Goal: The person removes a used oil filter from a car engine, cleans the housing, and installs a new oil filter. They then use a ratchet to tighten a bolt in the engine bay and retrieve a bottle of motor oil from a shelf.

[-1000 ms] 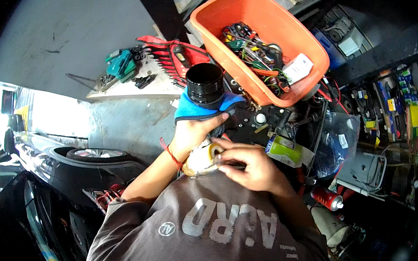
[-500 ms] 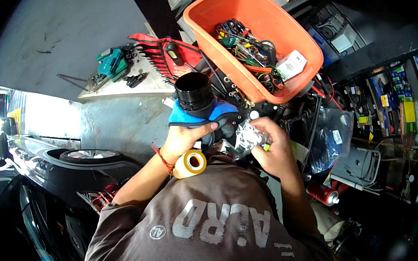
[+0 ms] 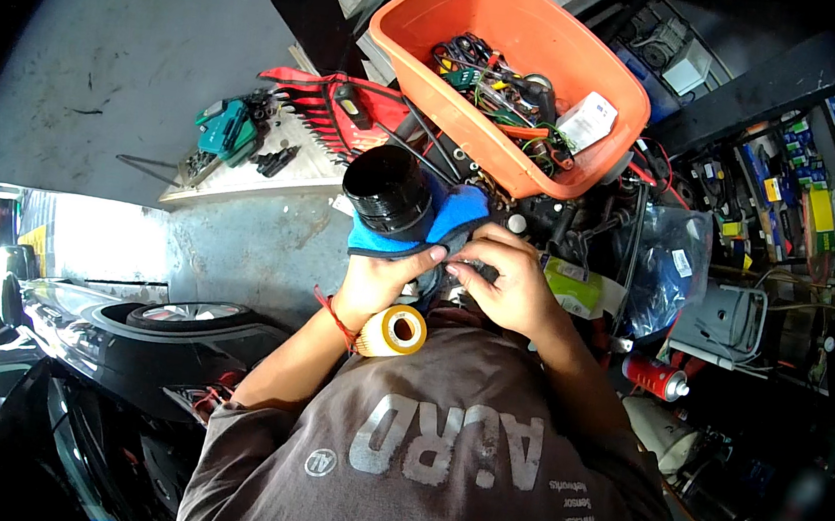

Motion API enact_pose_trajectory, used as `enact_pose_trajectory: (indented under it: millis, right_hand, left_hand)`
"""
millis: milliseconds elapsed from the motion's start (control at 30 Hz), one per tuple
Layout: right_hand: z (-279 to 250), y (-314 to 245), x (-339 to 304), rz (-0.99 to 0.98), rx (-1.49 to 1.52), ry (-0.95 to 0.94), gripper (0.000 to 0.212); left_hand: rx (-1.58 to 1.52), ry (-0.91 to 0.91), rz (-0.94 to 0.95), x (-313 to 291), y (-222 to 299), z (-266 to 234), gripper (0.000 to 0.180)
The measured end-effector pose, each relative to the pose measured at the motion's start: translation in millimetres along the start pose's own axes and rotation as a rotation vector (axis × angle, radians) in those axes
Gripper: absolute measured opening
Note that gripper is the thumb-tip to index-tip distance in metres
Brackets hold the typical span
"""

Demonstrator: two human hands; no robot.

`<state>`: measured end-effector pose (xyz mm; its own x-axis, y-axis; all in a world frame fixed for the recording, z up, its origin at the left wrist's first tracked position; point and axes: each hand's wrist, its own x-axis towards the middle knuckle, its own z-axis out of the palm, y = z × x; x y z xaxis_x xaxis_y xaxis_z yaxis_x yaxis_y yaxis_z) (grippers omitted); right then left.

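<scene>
My left hand is closed round a blue cloth and a black threaded oil filter housing cap, its round mouth tilted up. Close beside its thumb, my right hand pinches thumb and fingertips together by the cloth's edge. Whatever sits in that pinch is too small or too hidden to make out. A yellow pleated oil filter cartridge with a dark centre hole rests between my left wrist and my shirt.
An orange tub of tools and wires stands ahead. Left of it lie a red tool roll and a teal power tool. Right are a green-and-white packet, a clear plastic bag and a red spray can. A car stands at left.
My right hand has moved left to my left thumb. The crumpled clear bag it held is out of sight. The housing cap has tilted slightly, and the green-and-white packet shows more.
</scene>
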<state>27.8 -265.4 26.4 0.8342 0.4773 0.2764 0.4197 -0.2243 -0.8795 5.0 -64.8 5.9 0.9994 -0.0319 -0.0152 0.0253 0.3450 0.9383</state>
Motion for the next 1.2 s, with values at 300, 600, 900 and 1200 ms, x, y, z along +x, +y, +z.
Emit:
enact_pose_trajectory:
  millis: [300, 600, 900, 1200]
  right_hand:
    - [34.6, 14.6, -11.0, 0.139, 0.5, 0.224, 0.025]
    - [10.9, 23.6, -19.4, 0.575, 0.752, -0.231, 0.033]
    - [10.6, 19.9, -16.6, 0.491, 0.731, -0.004, 0.012]
    - [22.3, 20.7, -17.6, 0.329, 0.598, 0.272, 0.009]
  left_hand:
    - [0.212, 0.082, 0.108, -0.3, 8.7, -2.9, 0.055]
    - [0.335, 0.127, 0.132, -5.5, 12.7, -11.2, 0.054]
    - [0.444, 0.114, 0.198, -4.0, 19.3, -12.9, 0.057]
    - [0.245, 0.168, 0.108, -8.2, 10.6, -20.4, 0.055]
